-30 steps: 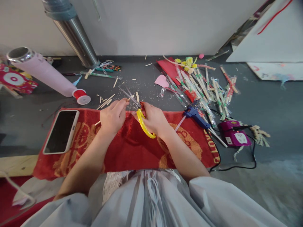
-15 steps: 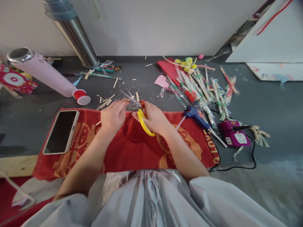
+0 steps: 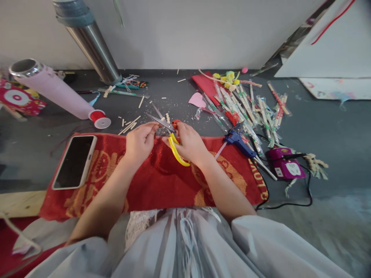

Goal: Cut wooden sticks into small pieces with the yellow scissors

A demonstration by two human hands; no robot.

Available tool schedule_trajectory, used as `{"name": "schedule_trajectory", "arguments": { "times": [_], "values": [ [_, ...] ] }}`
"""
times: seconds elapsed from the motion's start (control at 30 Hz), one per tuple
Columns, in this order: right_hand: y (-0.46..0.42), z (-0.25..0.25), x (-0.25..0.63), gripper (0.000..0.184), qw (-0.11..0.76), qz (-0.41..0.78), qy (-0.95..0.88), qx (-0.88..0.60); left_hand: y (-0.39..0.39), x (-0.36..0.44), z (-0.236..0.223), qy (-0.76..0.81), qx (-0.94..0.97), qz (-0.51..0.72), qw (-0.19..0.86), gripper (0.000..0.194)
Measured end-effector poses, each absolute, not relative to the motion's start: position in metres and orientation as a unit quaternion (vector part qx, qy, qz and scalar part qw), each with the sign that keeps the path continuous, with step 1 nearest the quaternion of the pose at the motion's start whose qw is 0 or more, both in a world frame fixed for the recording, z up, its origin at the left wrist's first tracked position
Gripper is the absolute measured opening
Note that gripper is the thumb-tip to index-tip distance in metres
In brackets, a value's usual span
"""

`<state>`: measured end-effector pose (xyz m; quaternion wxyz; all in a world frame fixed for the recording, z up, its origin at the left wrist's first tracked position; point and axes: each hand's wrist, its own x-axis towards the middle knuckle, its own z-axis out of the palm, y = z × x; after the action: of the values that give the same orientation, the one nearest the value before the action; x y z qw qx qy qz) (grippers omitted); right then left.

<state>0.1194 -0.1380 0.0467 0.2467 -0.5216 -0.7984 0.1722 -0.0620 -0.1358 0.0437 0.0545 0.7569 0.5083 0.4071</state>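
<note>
My right hand point(image 3: 189, 142) is wrapped round a pair of scissors point(image 3: 174, 150) with yellow handles. The metal blades stand apart and point up and left. By that hand's fingertips is a small orange-red bit point(image 3: 175, 122), partly hidden. My left hand point(image 3: 140, 142) is closed in a pinch just left of the blades. Whatever lies between its thumb and finger is too small to make out. Short pale sticks point(image 3: 131, 126) and crumbs lie on the dark table around the blades. Both wrists are above a red towel point(image 3: 162, 181).
A phone point(image 3: 74, 162) lies on the towel's left. Behind it are a pink tumbler point(image 3: 60, 90), a ribbon spool point(image 3: 100, 118) and a steel flask point(image 3: 95, 48). To the right are a blue glue gun point(image 3: 240, 143), wrapped sticks point(image 3: 246, 112), a purple box point(image 3: 285, 164) and a black cord point(image 3: 309, 189).
The scissor blades have spread a little wider. Both hands stay in almost the same place, and the left is still pinched.
</note>
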Motion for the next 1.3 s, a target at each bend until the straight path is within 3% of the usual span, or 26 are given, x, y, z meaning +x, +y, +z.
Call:
{"name": "schedule_trajectory", "arguments": {
  "times": [0.3,0.5,0.93,1.13,1.3],
  "values": [
    [-0.139,0.055,0.116,0.049,0.166,0.187,-0.792,-0.558,-0.135,-0.063,0.037,0.529,0.757,0.383,0.01,0.025],
    [-0.138,0.056,0.12,0.046,0.167,0.188,-0.8,-0.545,-0.135,-0.063,0.043,0.527,0.759,0.378,0.059,0.032],
    [-0.128,0.046,0.131,0.048,0.22,0.195,-0.825,-0.482,-0.136,-0.059,0.054,0.516,0.734,0.4,0.189,0.045],
    [-0.127,0.044,0.131,0.057,0.283,0.164,-0.816,-0.477,-0.135,-0.058,0.055,0.501,0.708,0.434,0.244,0.057],
    [-0.128,0.044,0.133,0.065,0.283,0.14,-0.824,-0.471,-0.135,-0.06,0.055,0.48,0.718,0.411,0.292,0.057]
  ]
}}
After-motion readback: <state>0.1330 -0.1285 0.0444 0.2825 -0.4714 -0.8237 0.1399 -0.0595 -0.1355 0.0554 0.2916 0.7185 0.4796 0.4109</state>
